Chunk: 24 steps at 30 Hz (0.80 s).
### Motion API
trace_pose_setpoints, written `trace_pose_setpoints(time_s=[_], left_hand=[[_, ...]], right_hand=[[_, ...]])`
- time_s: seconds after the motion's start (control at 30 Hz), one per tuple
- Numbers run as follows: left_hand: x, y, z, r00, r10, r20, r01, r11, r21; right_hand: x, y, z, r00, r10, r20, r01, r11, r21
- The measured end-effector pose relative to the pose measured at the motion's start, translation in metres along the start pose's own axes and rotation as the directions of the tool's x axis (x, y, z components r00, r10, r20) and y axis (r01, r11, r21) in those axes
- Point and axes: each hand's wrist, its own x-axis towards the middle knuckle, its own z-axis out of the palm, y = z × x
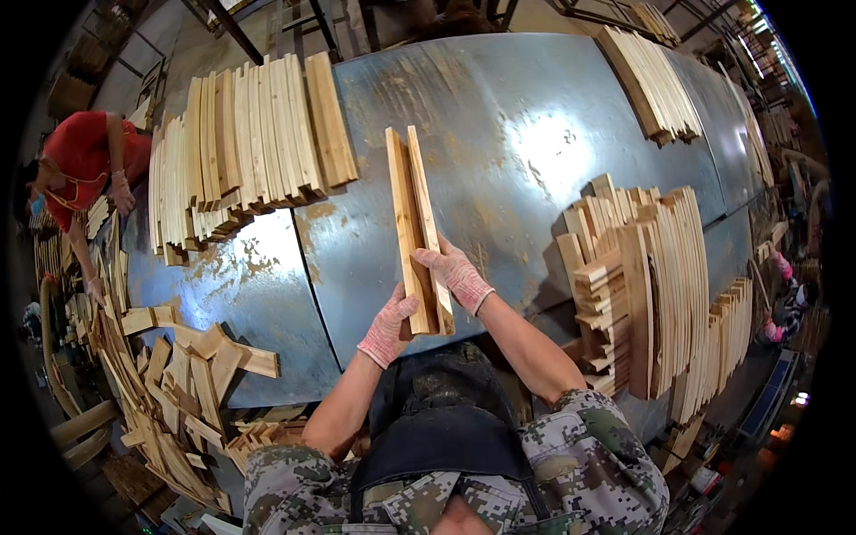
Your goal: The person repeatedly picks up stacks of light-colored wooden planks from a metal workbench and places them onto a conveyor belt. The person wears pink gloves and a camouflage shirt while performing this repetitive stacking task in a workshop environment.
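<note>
Nearest the camera are the wearer's own dark apron (441, 446) and camouflage clothing (593, 459), along the lower edge. Just beyond, two pale wooden strips (406, 214) stand out lengthwise from the body, side by side with a dark gap between, held over the near part of the surface (357, 267). The left hand (389, 326), in a knit glove, grasps the left strip near its close end; the right hand (456, 275), gloved too, is closed around the right strip a little farther up, thumb over the top. The strips look stiff and fairly light, dry rather than slippery, with edges that might splinter; gripping their long sides, one hand per strip, seems sound. Around them, stacks of similar strips lie at upper left (250, 134), right (669, 285) and upper right (651, 85). Loose offcuts (205, 374) litter the lower left; farther left, a co-worker in red (89, 160) bends forward.
</note>
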Motion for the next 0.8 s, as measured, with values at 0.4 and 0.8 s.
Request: trace_pose_setpoints(time_s=[0.4,0.8], left_hand=[[-0.007,-0.105,0.019,0.994,-0.063,-0.093,0.045,0.982,-0.182],[0.021,-0.14,-0.017,0.876,0.122,-0.466,-0.056,0.987,0.152]], right_hand=[[-0.275,-0.024,-0.188,0.918,-0.317,-0.237,-0.042,0.515,-0.856],[-0.405,-0.009,-0.31,0.583,-0.801,-0.138,-0.227,0.002,-0.974]])
